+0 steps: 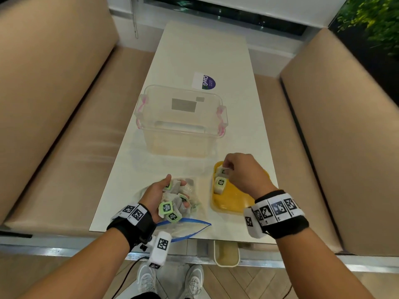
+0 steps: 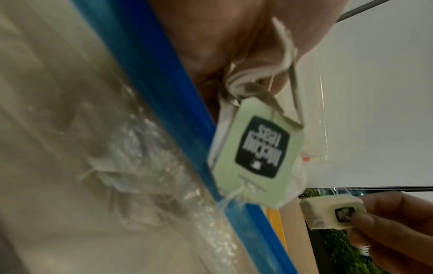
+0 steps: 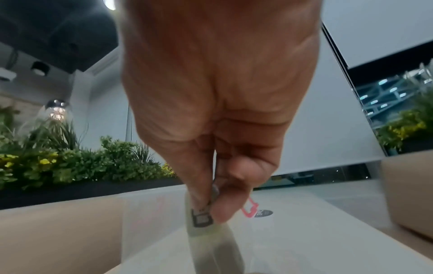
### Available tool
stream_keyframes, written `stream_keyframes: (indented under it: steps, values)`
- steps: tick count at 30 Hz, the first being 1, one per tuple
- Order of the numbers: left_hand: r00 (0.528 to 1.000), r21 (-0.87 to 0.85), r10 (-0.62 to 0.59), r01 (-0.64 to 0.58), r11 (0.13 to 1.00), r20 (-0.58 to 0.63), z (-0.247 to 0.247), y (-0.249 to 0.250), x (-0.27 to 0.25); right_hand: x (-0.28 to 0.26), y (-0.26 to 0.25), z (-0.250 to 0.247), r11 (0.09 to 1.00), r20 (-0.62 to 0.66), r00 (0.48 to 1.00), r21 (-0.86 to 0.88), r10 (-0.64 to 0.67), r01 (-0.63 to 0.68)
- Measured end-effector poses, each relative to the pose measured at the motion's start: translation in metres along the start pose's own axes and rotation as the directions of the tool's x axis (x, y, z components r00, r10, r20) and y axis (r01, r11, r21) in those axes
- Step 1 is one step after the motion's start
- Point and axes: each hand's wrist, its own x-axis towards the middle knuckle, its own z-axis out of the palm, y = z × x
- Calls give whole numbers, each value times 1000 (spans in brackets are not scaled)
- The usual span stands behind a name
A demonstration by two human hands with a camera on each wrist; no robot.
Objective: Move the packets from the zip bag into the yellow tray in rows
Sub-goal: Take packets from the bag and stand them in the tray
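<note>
My left hand (image 1: 160, 196) lies palm up over the clear zip bag (image 1: 185, 228) with a blue seal, cupping a bunch of tea packets (image 1: 170, 209) with green tags. One green tag (image 2: 255, 153) hangs close to the left wrist camera beside the bag's blue seal (image 2: 164, 103). My right hand (image 1: 241, 171) pinches one packet (image 1: 222, 170) by its tag over the far left corner of the yellow tray (image 1: 231, 201). The same pinched packet (image 3: 206, 222) shows in the right wrist view. One packet (image 1: 220, 184) lies in the tray just below it.
A clear plastic box (image 1: 181, 119) with pink clips stands on the white table (image 1: 205, 52) beyond the tray and bag. A round sticker (image 1: 207, 82) lies behind it. Beige benches (image 1: 54, 104) flank the table. A small cream bin (image 1: 226, 253) sits below the front edge.
</note>
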Motion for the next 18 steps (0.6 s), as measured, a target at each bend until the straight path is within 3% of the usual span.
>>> stream_keyframes:
  steps: [7,18]
  values:
    - [1000,6,7,-7,1000,0,-1,-1,-1,2,25,-1,992,-2,992,-9,128,-128]
    - [1000,10,6,-6,1000,0,1,-1,-4,1,45,49,972,168,967,102,192,-211]
